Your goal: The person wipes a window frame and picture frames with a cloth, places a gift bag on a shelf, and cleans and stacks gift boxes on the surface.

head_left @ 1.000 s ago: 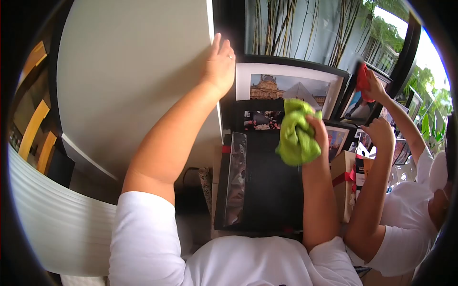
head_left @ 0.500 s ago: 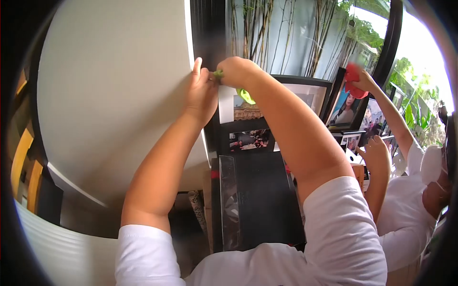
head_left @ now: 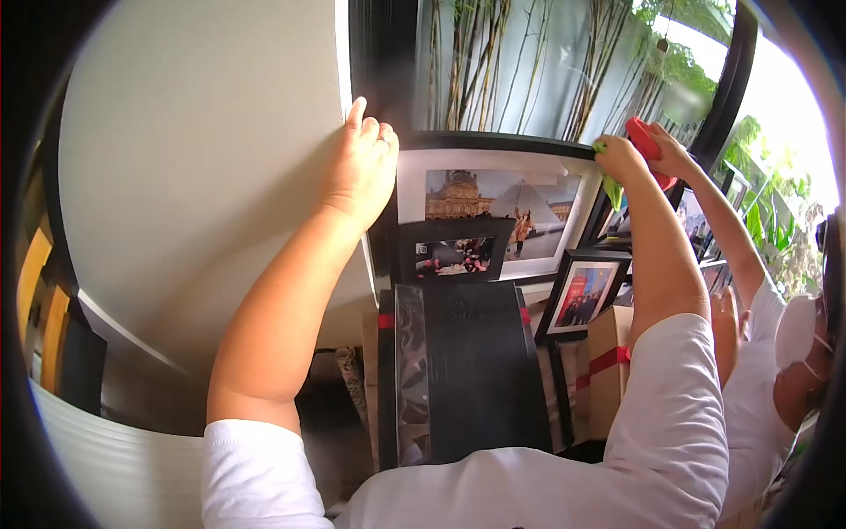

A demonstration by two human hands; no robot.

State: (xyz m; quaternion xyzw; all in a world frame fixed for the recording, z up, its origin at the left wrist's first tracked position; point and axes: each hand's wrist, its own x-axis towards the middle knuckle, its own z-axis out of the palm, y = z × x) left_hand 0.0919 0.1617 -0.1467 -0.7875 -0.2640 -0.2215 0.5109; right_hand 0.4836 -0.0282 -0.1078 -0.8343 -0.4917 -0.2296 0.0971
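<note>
A large black picture frame (head_left: 493, 139) with a wide white mat leans against the window. My left hand (head_left: 363, 172) is at its top left corner, fingers curled at the edge and the index finger pointing up. At the top right corner, my right hand (head_left: 622, 162) grips a bright green cloth (head_left: 612, 191) against the frame's edge, with part of the cloth hanging below. In front of the large frame stands a smaller black photo frame (head_left: 454, 251).
Close to my right hand, another person's hand (head_left: 671, 157) holds a red cloth (head_left: 641, 137). Below are a tilted photo frame (head_left: 582, 295), a cardboard box (head_left: 608, 379) with red ribbon and a black box (head_left: 480, 370). A pale panel (head_left: 203, 176) borders the left.
My right hand has slid rightward with the green cloth along the frame's top, from the left corner to the right. My left hand stays at the left corner.
</note>
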